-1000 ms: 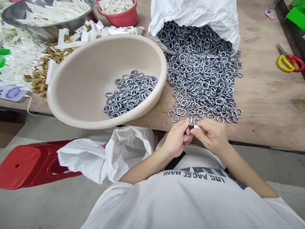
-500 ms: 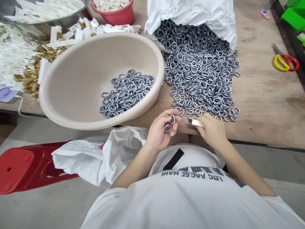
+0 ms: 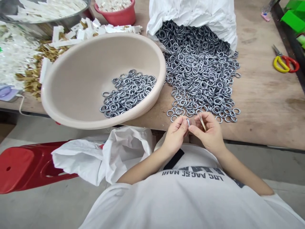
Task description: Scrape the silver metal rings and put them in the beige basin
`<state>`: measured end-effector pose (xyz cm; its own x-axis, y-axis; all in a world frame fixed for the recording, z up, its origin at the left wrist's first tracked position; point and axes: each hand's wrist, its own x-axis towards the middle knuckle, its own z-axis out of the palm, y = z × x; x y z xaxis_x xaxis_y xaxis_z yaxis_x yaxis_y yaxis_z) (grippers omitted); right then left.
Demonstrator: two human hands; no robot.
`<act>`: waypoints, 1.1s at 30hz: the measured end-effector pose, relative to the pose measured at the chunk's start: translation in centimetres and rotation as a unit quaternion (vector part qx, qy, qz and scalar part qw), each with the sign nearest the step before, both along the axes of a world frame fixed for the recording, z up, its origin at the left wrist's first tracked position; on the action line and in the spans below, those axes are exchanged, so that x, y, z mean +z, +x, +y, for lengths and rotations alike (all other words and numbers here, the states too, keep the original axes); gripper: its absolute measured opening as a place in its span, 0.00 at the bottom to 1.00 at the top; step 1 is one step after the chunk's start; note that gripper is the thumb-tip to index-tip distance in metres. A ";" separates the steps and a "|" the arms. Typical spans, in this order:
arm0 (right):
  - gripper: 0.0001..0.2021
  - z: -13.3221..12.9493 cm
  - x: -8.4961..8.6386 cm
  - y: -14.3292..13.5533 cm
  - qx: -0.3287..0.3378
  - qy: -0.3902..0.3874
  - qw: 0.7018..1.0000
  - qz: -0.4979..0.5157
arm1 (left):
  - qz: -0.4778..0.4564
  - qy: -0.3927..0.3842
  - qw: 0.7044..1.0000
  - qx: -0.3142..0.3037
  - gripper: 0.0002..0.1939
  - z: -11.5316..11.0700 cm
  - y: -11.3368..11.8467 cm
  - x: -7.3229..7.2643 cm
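Observation:
Between the thumb and fingers of my left hand is a grey ring, turned nearly edge-on. My right hand grips a small pale-handled blade, also seen almost edge-on. The two hands meet close together at the table's front edge, and the right thumb is near or against the ring. Just beyond them spreads a heap of loose grey rings, spilling from a white sack. To the left, a large beige basin contains a smaller pile of rings.
Scissors with red and yellow handles lie at the right. Green bins stand in the far right corner. White and brown pieces, a steel bowl and a red tub crowd the left. A red stool and white bag are below.
My left hand has moved right, towards my right hand, and turned its ring edge-on. The blade in my right hand has swung more upright. A few rings now lie near the heap's front left.

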<state>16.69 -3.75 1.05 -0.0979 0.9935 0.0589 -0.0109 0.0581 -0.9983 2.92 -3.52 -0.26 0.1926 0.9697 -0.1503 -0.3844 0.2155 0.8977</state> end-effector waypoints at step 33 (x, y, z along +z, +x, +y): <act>0.17 1.9 -0.3 2.9 -0.035 0.126 0.948 -0.290 | -0.107 -0.095 0.984 -0.107 0.19 -0.7 -1.7 1.7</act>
